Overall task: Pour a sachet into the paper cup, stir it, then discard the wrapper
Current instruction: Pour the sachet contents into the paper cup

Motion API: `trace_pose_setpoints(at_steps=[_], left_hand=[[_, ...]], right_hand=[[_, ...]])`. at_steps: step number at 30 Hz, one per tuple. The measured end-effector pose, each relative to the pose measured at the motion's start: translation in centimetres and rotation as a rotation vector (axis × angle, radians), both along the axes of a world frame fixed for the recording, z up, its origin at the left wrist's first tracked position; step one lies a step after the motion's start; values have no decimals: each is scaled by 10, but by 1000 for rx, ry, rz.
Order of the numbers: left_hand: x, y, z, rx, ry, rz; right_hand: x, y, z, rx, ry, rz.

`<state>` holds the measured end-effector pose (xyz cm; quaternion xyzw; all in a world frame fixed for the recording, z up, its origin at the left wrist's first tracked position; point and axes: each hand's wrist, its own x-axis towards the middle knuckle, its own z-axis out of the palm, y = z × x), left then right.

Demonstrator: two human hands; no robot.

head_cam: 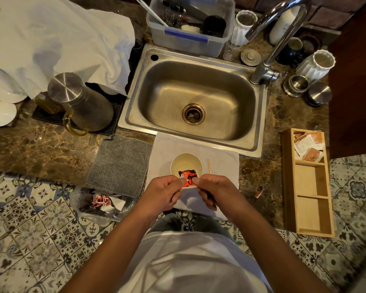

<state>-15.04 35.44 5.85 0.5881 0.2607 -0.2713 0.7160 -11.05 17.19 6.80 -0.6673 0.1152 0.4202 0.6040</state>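
A home kitchen — a rectangular stainless-steel sink (195,106) with a curved chrome tap (277,34) is set into a brown marble counter (40,149), a clear plastic tub of washing-up tools (190,37) behind it — and patterned blue-and-white floor tiles (30,229) below.

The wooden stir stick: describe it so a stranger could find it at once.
Start at the steel sink; on the white cloth before it stands the paper cup. The wooden stir stick lies just right of the cup, the only thin, pale wooden strip there.
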Motion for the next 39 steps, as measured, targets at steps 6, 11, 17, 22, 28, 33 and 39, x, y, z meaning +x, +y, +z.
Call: trace_pose_setpoints(at_steps=[6,11,17,22,28,33,39], left_hand=[[-1,0,1,-8,18,-27],[-3,-1,1,-11,19,-38],[-3,-1,3,-31,34,-57],[-4,-4,1,6,-4,-36],[-3,-5,3,16,5,-46],[-4,-4,1,16,4,-53],[-2,-7,4,-6,26,-99]], right_hand=[[-3,0,-4,18,28,1],[-2,1,-3,36,31,-31],[-4,2,-6,18,66,-78],[-4,3,-6,15,66,-57],[-5,3,-7,-1,31,-44],[-4,3,-8,-41,29,-50],[-2,4,-9,-76,-6,-46]])
